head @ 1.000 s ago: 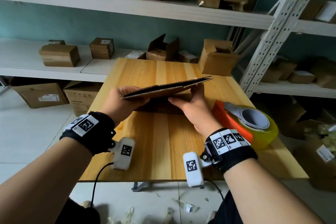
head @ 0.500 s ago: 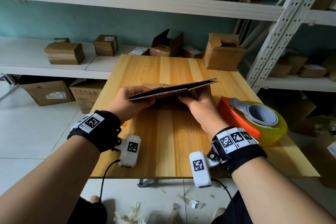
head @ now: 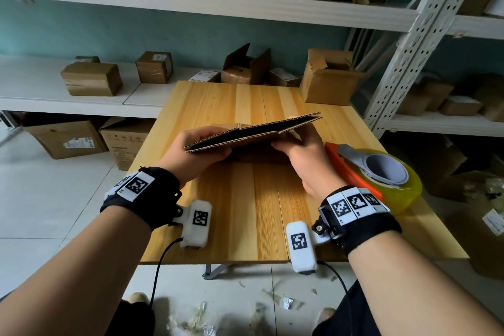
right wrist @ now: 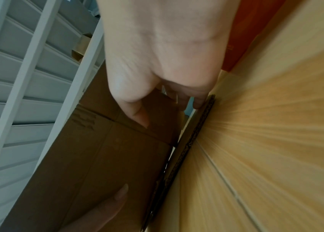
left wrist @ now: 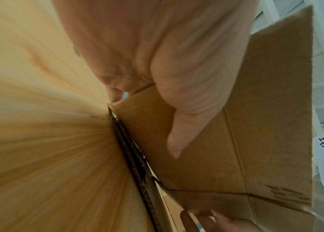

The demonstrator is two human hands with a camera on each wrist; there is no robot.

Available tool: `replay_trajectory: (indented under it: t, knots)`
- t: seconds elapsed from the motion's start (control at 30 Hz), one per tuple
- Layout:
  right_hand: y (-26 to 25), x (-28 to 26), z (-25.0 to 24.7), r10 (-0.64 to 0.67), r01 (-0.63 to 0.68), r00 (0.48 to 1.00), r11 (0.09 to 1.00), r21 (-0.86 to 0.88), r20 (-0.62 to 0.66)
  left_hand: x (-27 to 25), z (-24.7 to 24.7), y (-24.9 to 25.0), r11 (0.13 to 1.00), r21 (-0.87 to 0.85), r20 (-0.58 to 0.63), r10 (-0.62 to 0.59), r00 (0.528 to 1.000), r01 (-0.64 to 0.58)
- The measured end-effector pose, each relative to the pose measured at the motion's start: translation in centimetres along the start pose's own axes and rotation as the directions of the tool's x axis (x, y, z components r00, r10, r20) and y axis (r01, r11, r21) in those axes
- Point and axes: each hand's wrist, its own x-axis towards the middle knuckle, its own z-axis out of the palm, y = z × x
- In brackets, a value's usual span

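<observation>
Above the table (head: 245,213), the head view gives the flattened cardboard box (head: 251,133) edge-on only, long axis hand to hand, right end higher, fluted edge toward the wearer; wrist views add its creased top face, with left hand (head: 197,157) and right hand (head: 304,162) pinching opposite ends, thumbs on top.
</observation>
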Motion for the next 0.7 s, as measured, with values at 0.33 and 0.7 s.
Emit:
replay_trajectory:
  t: [0.33,0.7]
  knots:
    - [-0.4,-0.5,0.4,-0.092,0.09,0.995,0.995,0.033,0.044,-1.4,1.0,2.7,0.995,-0.054,-0.034,-0.082,0.996,0.08]
    - [-1.9,-1.9,1.6,-0.109,0.091,0.988,0.984,0.154,0.111,-2.1,1.4,4.3,0.986,-0.046,0.007,-0.163,0.987,0.163]
